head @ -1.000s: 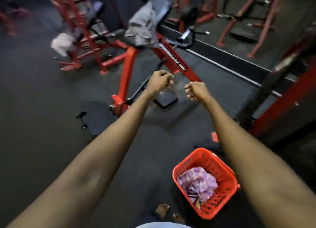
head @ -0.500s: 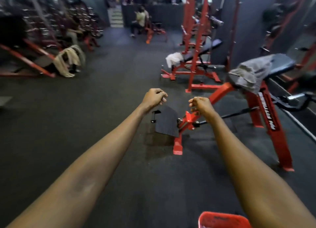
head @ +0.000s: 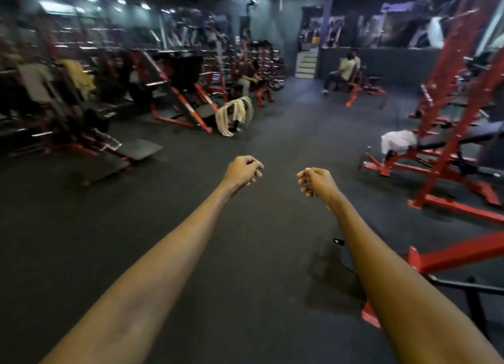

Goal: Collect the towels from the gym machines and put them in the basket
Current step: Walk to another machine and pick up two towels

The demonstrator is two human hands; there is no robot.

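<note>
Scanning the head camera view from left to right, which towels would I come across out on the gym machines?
Left to right: yellow towel at far left → beige towel draped left of centre → white towel on the end of the bench at right.

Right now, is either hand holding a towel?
No: the left hand and the right hand are both curled on nothing, and the white towel lies on the bench.

forearms: bare | left hand (head: 242,170): bare | right hand (head: 317,182): bare
</note>
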